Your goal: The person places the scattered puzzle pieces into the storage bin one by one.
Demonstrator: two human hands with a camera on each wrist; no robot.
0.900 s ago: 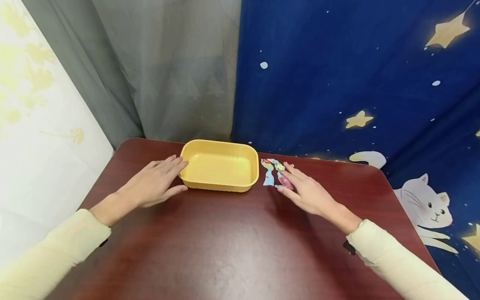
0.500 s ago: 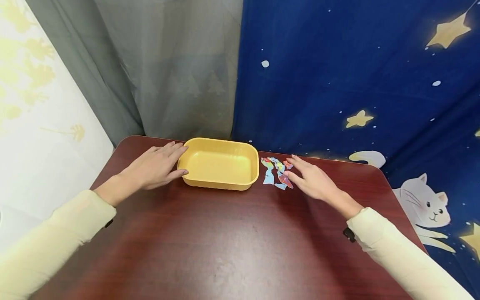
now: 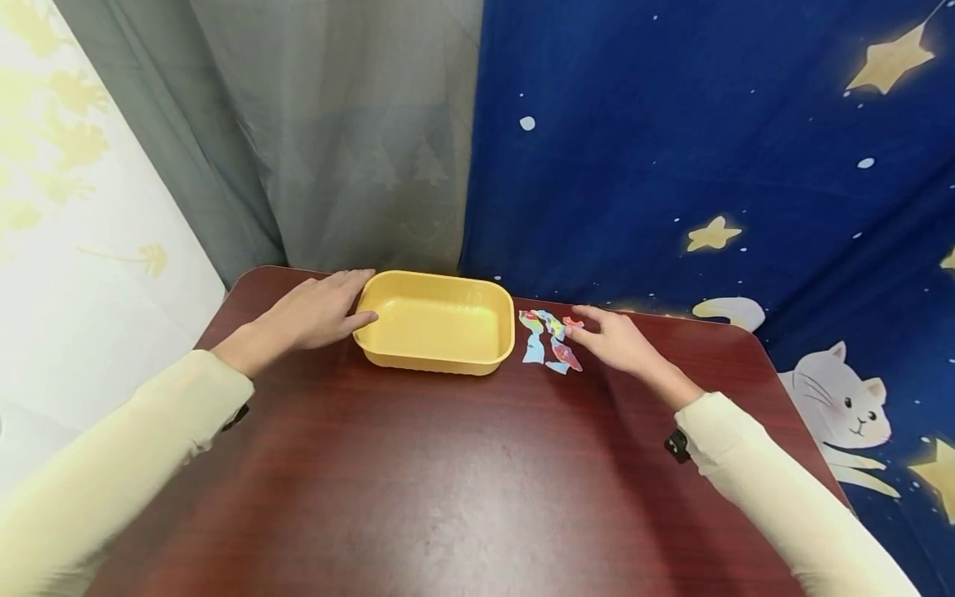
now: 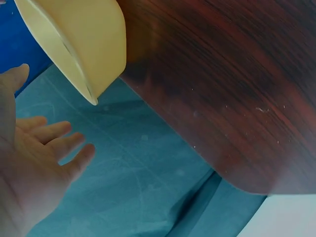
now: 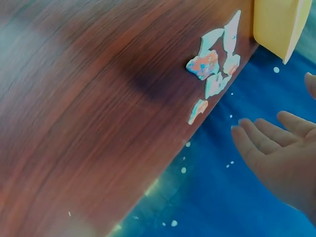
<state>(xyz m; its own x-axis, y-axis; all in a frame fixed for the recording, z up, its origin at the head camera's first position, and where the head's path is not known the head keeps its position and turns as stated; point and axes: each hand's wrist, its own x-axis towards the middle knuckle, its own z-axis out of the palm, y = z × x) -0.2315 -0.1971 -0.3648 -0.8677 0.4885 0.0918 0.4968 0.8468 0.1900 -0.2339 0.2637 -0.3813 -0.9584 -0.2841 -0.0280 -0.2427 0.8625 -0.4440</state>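
A yellow plastic basin [image 3: 433,364] stands near the table's back edge. My left hand [image 3: 317,312] is at the basin's left end, its fingertips overlapping the rim in the head view. The left wrist view has that hand [image 4: 42,160] with fingers spread and relaxed, a gap showing between them and the basin wall [image 4: 106,42]. Right of the basin lie several flat, irregular pieces, among them a pale blue one [image 3: 534,350] and a reddish one [image 3: 567,357]. Close over their right side is my right hand [image 3: 618,342], holding nothing; its relaxed fingers [image 5: 261,129] show in the right wrist view.
The dark red-brown table [image 3: 448,481] has rounded back corners. Behind it hang a grey curtain [image 3: 366,166] and a blue curtain [image 3: 612,182] with stars and a white cat. A pale curtain [image 3: 97,332] hangs at the left.
My right hand has drawn back off the pieces toward the far edge, so more of them show. The left hand has shifted slightly farther back along the basin's left end. The pieces lie as before.
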